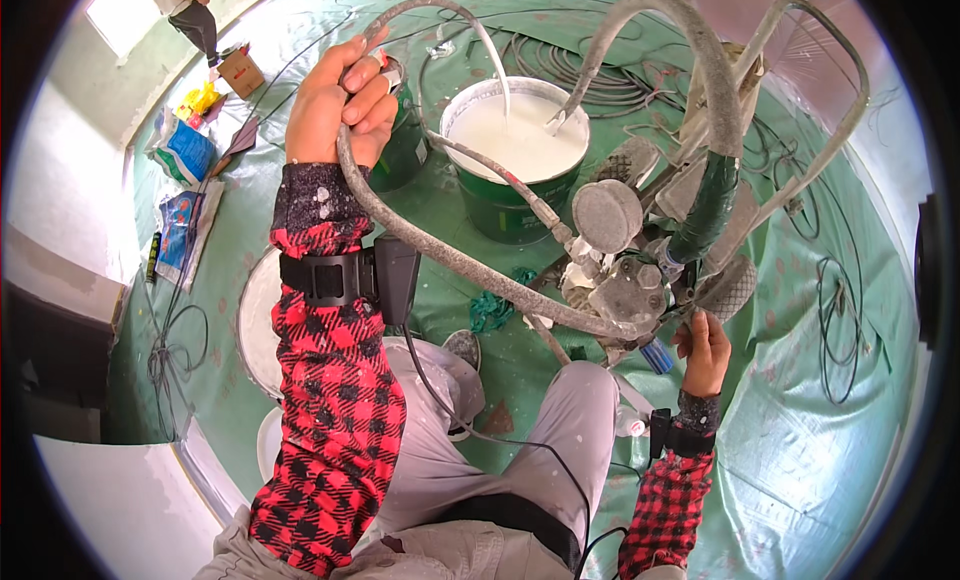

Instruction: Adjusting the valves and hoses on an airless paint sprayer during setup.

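My left hand (pixel 335 110) is raised, its fingers wrapped round a paint-spattered grey hose (pixel 450 263). One end of this hose runs down to the sprayer pump (pixel 630 295); beyond my fingers, a tube arches over into a green bucket (pixel 515 212) of white paint (pixel 510 130). Low on the pump's right side, my right hand (pixel 704 352) has its fingers pinched against a small part that I cannot make out. A thick suction hose (pixel 650 5), partly wrapped in dark green tape, loops from the pump into the same bucket.
Green plastic sheeting (pixel 790 410) covers the floor. Coiled hoses (pixel 545 65) and loose black cables (pixel 845 320) lie behind and to the right. Another bucket (pixel 400 145) stands beside my left wrist. Bags (pixel 185 150) and a cardboard box (pixel 241 73) sit far left, near another person (pixel 190 15).
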The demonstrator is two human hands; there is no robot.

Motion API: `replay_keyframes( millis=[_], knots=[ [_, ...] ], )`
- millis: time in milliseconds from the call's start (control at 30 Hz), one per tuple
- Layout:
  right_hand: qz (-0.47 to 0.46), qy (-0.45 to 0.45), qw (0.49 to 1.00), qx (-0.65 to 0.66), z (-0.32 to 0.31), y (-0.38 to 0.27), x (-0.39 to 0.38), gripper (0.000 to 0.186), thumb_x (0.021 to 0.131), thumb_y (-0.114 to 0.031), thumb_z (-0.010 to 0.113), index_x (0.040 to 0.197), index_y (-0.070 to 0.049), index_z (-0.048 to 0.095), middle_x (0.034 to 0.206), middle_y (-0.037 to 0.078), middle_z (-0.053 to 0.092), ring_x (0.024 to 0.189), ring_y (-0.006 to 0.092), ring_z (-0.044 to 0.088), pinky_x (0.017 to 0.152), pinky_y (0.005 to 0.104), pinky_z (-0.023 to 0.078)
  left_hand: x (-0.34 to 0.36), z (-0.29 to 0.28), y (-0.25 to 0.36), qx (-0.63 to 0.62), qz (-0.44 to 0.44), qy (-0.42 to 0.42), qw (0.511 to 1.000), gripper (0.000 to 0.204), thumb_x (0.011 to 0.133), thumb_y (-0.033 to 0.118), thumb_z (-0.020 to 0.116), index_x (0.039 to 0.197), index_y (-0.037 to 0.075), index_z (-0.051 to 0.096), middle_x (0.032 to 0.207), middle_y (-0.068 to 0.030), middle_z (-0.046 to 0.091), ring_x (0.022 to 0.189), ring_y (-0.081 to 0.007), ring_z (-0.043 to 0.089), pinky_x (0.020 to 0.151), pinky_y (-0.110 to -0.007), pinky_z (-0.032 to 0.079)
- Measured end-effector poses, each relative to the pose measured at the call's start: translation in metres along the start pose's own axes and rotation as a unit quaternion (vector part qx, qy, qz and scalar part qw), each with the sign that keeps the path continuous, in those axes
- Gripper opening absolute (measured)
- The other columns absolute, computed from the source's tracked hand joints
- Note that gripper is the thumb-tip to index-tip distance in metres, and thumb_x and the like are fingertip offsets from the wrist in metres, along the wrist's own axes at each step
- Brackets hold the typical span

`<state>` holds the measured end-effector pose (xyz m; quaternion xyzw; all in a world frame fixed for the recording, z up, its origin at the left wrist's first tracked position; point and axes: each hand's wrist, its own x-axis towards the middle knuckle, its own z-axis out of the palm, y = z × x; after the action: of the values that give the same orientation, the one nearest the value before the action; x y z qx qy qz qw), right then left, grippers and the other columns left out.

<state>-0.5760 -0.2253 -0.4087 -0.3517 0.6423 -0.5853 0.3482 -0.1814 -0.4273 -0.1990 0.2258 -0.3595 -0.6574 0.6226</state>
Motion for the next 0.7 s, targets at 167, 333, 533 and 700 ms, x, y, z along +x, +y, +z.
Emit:
replay_keyframes(
  millis=[167, 333, 533, 700],
  knots=[
    [0.059, -0.001, 0.998, 0.033, -0.005, -0.007, 0.002, 0.041, 0.095, -0.039, 0.052, 0.090, 0.000, 0.061, 0.067, 0.006, 0.060, 0.051, 0.0101, 0.055, 0.043, 0.0212, 0.037, 0.000, 0.001, 0.000, 0.001, 0.002, -0.002, 1.000, 0.008, 0.094, 0.010, 0.045, 0.094, 0.003, 0.048, 0.064, 0.0030, 0.040, 0.042, -0.0059, 0.029, 0.040, -0.022, 0.023],
    [0.007, -0.015, 1.000, -0.004, -0.008, 0.002, 0.004, 0.044, 0.096, -0.041, 0.049, 0.089, 0.000, 0.061, 0.065, 0.006, 0.061, 0.051, 0.0110, 0.056, 0.043, 0.0219, 0.038, 0.000, 0.001, 0.000, -0.006, 0.002, -0.004, 1.000, 0.008, 0.094, 0.010, 0.046, 0.095, 0.003, 0.048, 0.064, 0.0031, 0.040, 0.042, -0.0058, 0.029, 0.040, -0.022, 0.023],
    [0.127, -0.017, 0.991, 0.037, -0.008, -0.005, 0.005, 0.037, 0.095, -0.035, 0.054, 0.094, 0.001, 0.062, 0.067, 0.005, 0.061, 0.051, 0.0105, 0.056, 0.043, 0.0218, 0.038, -0.002, 0.002, 0.002, 0.001, 0.004, 0.004, 1.000, 0.010, 0.095, 0.011, 0.045, 0.098, 0.002, 0.049, 0.064, 0.0030, 0.039, 0.042, -0.0057, 0.028, 0.040, -0.021, 0.023],
    [0.045, -0.028, 0.998, 0.015, -0.011, -0.002, 0.002, 0.035, 0.094, -0.030, 0.058, 0.104, 0.003, 0.061, 0.069, 0.004, 0.061, 0.056, 0.0098, 0.057, 0.046, 0.0208, 0.038, -0.004, 0.010, 0.000, 0.003, 0.015, 0.027, 1.000, 0.037, 0.097, 0.012, 0.044, 0.125, -0.010, 0.040, 0.062, 0.0038, 0.036, 0.039, -0.0046, 0.027, 0.038, -0.020, 0.024]
  ],
)
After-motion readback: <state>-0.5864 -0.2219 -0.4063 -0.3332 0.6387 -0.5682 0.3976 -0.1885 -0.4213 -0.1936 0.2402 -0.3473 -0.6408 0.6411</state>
